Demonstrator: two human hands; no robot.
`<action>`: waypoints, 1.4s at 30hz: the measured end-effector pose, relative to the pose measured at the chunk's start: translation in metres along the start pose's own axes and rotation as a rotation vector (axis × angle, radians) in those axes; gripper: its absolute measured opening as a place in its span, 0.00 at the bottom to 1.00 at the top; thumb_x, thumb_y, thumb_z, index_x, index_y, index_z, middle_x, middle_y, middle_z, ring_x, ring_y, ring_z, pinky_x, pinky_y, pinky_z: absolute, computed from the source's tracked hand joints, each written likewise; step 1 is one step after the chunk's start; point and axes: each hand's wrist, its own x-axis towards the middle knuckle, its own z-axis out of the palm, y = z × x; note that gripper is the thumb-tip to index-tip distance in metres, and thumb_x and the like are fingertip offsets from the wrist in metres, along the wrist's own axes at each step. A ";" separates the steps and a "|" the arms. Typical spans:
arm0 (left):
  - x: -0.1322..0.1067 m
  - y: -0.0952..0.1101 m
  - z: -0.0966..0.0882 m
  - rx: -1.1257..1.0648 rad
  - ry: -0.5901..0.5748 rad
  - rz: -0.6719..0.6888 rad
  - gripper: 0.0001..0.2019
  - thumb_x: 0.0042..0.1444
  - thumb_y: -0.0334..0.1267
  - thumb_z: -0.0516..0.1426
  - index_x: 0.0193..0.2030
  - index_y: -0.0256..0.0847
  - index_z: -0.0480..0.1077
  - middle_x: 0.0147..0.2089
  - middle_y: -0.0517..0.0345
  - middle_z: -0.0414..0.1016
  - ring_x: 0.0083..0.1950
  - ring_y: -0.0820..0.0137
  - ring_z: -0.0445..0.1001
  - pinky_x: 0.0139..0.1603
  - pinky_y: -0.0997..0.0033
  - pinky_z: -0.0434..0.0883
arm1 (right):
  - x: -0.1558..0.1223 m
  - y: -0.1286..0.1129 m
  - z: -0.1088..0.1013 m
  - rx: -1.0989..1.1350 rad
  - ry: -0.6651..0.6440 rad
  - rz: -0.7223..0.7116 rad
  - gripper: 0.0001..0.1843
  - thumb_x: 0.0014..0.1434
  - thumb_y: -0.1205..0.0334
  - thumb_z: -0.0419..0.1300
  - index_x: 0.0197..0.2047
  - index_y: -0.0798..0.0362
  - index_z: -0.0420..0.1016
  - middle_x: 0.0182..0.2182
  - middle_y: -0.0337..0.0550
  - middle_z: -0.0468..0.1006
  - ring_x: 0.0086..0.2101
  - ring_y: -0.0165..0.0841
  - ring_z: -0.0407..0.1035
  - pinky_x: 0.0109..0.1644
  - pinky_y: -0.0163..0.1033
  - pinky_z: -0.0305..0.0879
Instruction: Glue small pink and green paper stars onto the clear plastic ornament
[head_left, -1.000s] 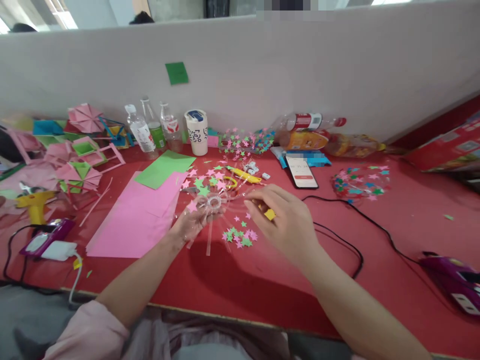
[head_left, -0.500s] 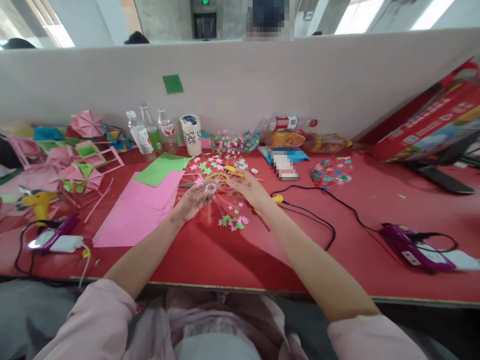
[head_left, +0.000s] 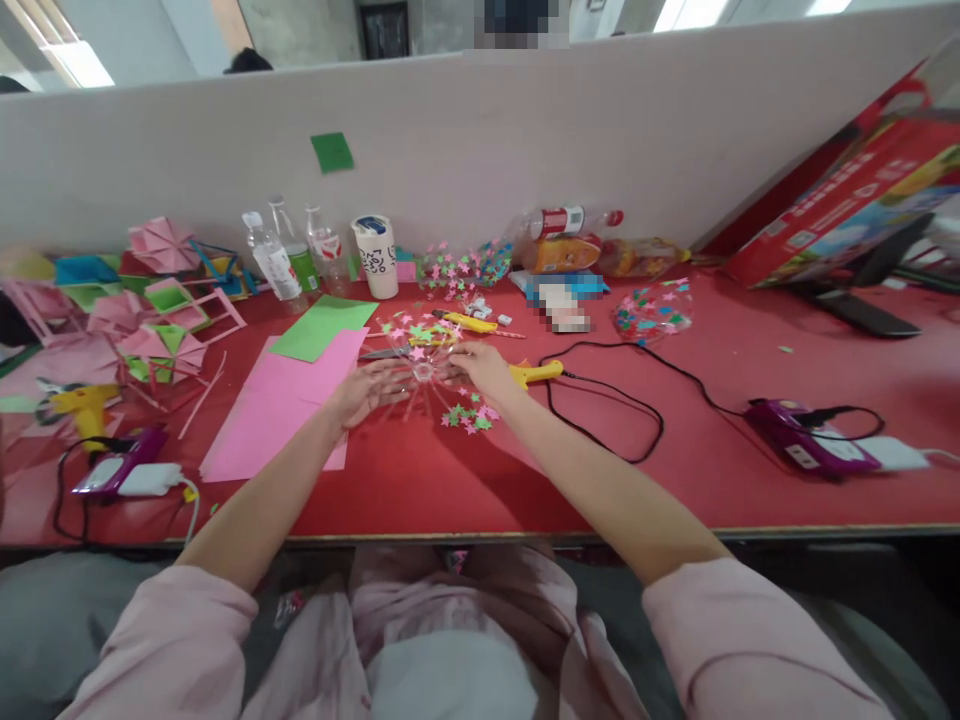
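Observation:
Between my hands is a clear plastic bottle piece cut into spreading strips [head_left: 424, 372], its round mouth facing me and pink and green paper stars on its far side. My left hand [head_left: 367, 392] holds its left side with fingers fairly straight. Bent fingers of my right hand [head_left: 478, 368] grip its right side; the strips are partly hidden there. Just below lies a pile of loose paper stars [head_left: 469, 412]. Scissors [head_left: 386, 353] lie behind the piece, and a yellow utility knife [head_left: 471, 322] is farther back. A yellow glue gun [head_left: 536, 374] rests beside my right wrist.
Pink sheets [head_left: 277, 410] and a green sheet [head_left: 322, 327] lie left. Bottles [head_left: 274, 262] and a paper cup [head_left: 375, 258] stand near the partition. Folded paper shapes [head_left: 150, 310] crowd the far left. A star-covered plastic piece [head_left: 652, 310] and a black cord [head_left: 600, 430] are right.
The view has shifted slightly. My right hand has drawn closer to the plastic piece, and my left hand's fingers are straighter along its side. The glue gun and utility knife show more fully.

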 end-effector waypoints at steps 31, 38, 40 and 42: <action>0.008 -0.003 -0.020 0.387 0.368 0.154 0.16 0.41 0.30 0.60 0.39 0.39 0.64 0.31 0.60 0.75 0.27 0.71 0.76 0.28 0.72 0.73 | 0.006 0.019 -0.007 -0.471 0.042 -0.157 0.05 0.55 0.69 0.57 0.34 0.55 0.75 0.17 0.35 0.71 0.19 0.26 0.66 0.25 0.33 0.64; 0.009 0.005 -0.035 0.567 0.560 0.310 0.17 0.41 0.28 0.60 0.41 0.40 0.65 0.39 0.58 0.73 0.40 0.71 0.75 0.49 0.65 0.71 | 0.006 0.017 -0.014 -0.584 0.060 -0.326 0.06 0.55 0.63 0.59 0.29 0.52 0.75 0.28 0.41 0.77 0.33 0.33 0.72 0.41 0.40 0.68; 0.007 0.008 -0.036 0.672 0.609 0.397 0.17 0.43 0.28 0.61 0.42 0.41 0.66 0.45 0.56 0.72 0.48 0.69 0.73 0.54 0.65 0.69 | 0.005 0.015 -0.018 -0.614 0.084 -0.382 0.05 0.54 0.62 0.60 0.28 0.52 0.75 0.33 0.43 0.78 0.40 0.36 0.72 0.49 0.43 0.66; 0.002 0.013 -0.034 0.821 0.631 0.509 0.15 0.45 0.29 0.60 0.41 0.42 0.67 0.47 0.55 0.72 0.50 0.68 0.72 0.52 0.65 0.69 | 0.002 0.013 -0.022 -0.634 0.124 -0.426 0.05 0.54 0.62 0.60 0.29 0.52 0.75 0.41 0.45 0.77 0.47 0.38 0.70 0.55 0.46 0.62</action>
